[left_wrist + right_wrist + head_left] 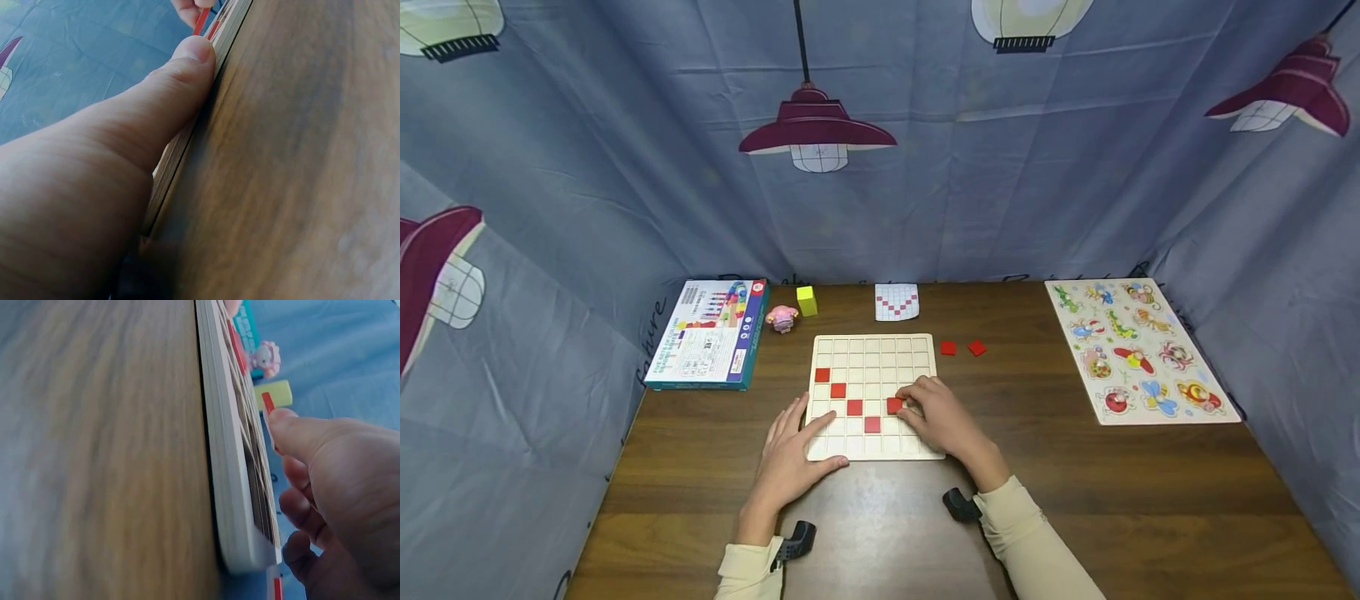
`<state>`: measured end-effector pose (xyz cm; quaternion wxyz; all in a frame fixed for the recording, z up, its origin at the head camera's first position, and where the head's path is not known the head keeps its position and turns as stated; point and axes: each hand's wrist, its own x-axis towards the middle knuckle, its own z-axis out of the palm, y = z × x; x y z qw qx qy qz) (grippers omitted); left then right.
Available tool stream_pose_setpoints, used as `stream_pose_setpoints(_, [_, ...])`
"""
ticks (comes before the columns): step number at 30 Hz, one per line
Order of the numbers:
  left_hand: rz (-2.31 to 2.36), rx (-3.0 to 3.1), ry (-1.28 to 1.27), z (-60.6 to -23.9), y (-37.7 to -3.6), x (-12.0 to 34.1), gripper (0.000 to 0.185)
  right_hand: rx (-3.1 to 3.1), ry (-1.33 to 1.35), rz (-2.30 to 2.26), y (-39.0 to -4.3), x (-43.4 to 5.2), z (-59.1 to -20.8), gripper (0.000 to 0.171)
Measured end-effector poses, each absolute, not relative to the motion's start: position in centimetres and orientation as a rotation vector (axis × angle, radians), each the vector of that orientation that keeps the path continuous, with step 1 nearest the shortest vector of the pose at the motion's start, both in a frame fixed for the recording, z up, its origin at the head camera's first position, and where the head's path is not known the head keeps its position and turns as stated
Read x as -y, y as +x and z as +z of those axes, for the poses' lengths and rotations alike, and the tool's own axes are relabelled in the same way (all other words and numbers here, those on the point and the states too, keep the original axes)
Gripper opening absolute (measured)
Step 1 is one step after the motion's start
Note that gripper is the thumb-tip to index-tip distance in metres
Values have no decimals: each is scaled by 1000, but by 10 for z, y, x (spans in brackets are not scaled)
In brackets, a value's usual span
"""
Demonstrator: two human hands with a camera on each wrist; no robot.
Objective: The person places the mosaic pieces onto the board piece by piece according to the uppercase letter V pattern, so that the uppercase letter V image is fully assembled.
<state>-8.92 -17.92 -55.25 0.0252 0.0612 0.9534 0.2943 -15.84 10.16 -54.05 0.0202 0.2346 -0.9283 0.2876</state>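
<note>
Red, a square tile (893,406) is sitting over the right half of the pale grid board (904,446), where I'm remotely watching the right hand (942,423) pinching it between thumb and drawn-in fingers, while the left hand (790,468) is resting spread-fingered, gripping nothing, against the board's left and near edges.

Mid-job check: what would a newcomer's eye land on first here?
Four red tiles step diagonally down the pale grid board at the head view's center, and the right grip pinches a fifth tile over it. Next, the colorful picture board at right draws the eye, then the box at left.
</note>
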Motion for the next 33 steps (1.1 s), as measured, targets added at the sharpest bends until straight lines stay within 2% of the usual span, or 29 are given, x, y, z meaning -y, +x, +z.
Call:
stream_pose_setpoints(14, [892, -2966, 198, -555, -91, 179, 79, 2936, 773, 655, -161, -91, -540, 19])
stream_pose_setpoints(33, [874, -2994, 238, -558, -91, 182, 79, 2872, 771, 743, -160, -86, -534, 16])
